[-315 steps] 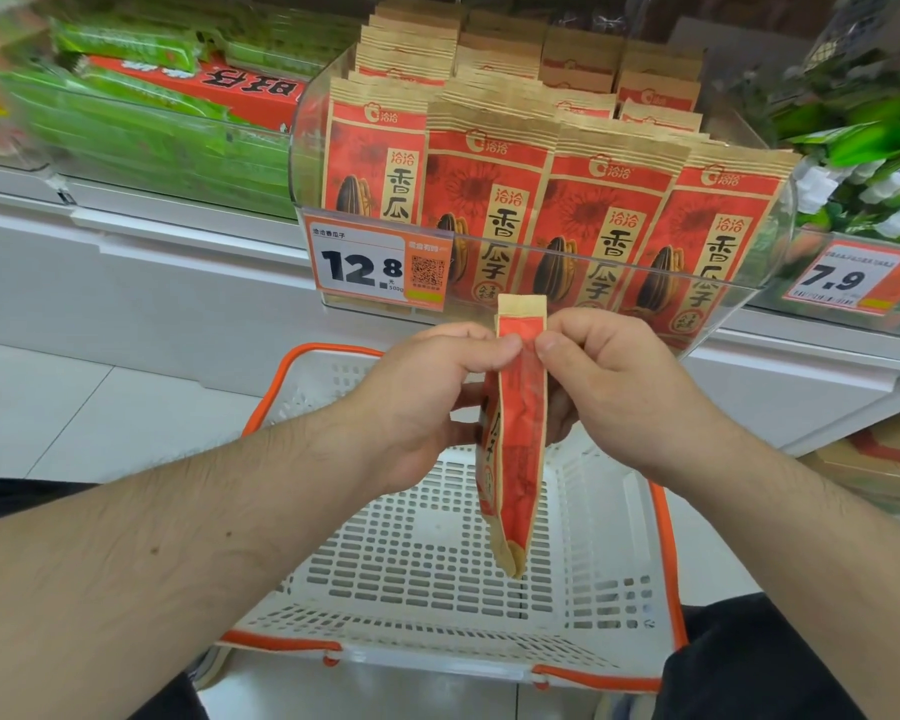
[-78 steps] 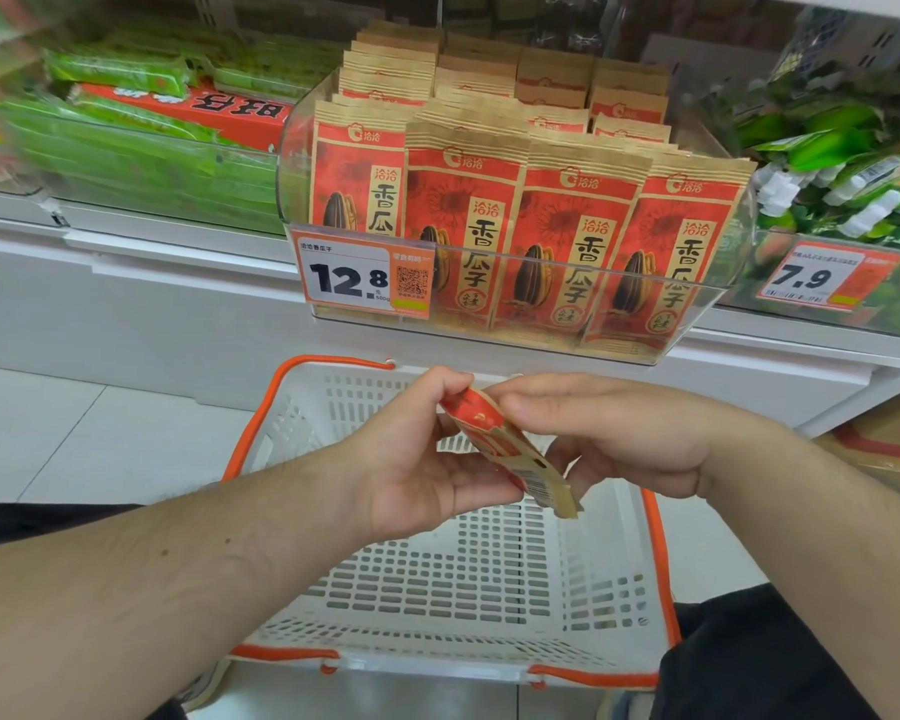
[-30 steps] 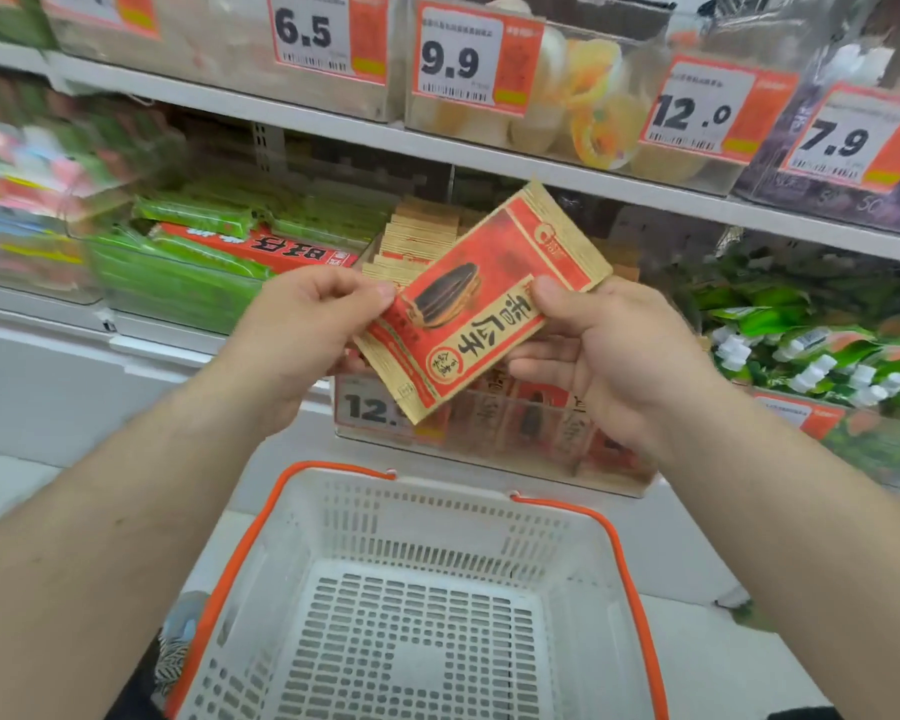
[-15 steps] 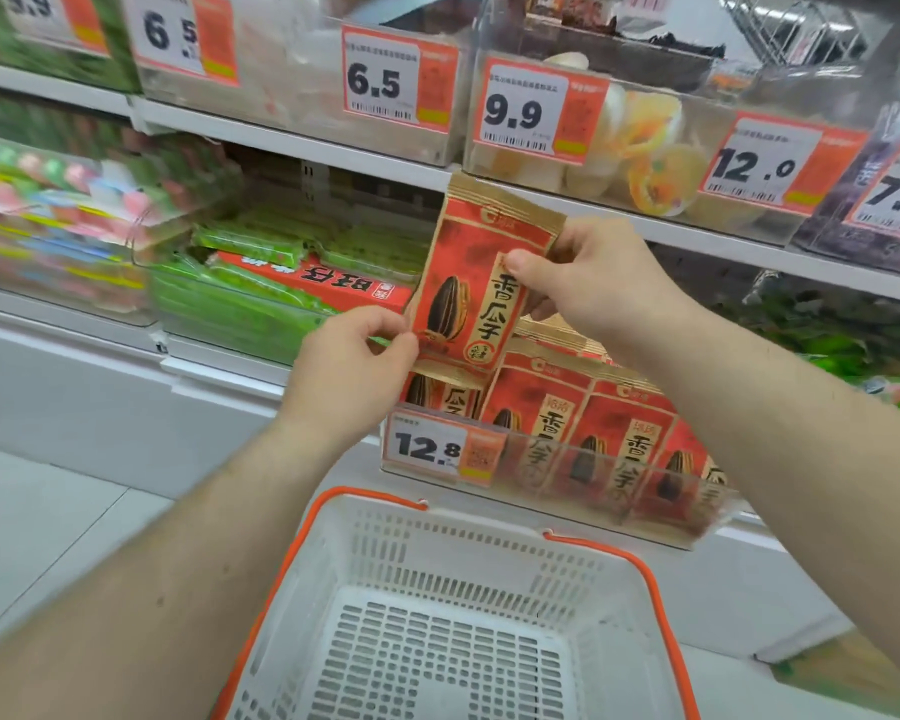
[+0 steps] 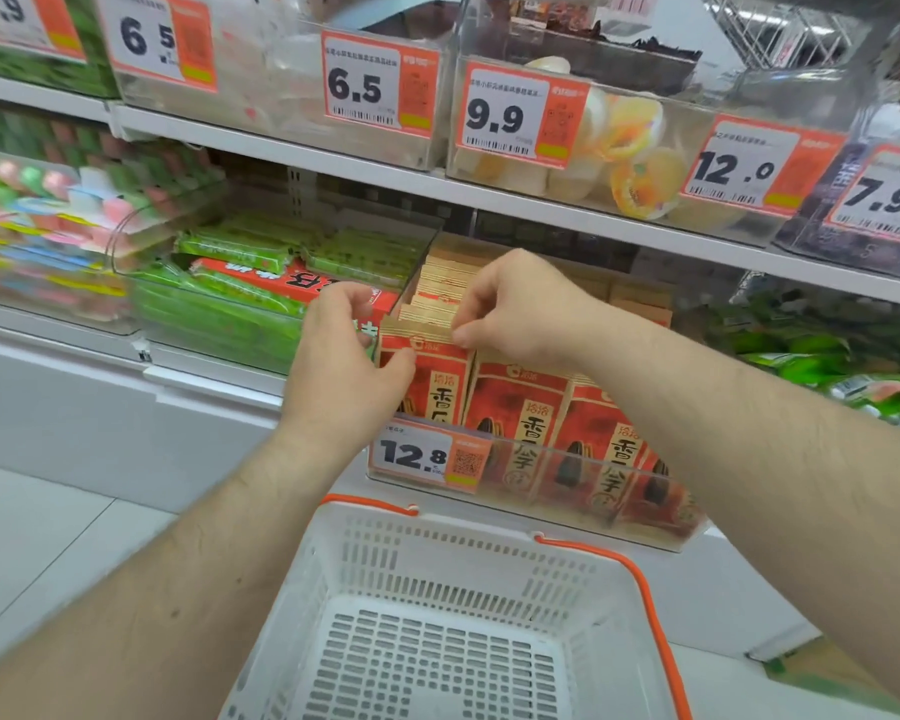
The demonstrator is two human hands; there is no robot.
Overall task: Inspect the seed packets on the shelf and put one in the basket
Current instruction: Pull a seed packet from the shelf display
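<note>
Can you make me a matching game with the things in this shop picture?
Things:
1. basket
2. seed packet
3. 12.8 price tag
4. green packs

Places or states:
A. clipped to the front of the clear seed bin
B. lying in the bin left of the seeds
C. nothing inside, below the shelf
D. pinched at its top edge by the left hand and the right hand

Pairs: 1-C, 2-D, 3-A, 4-B
</note>
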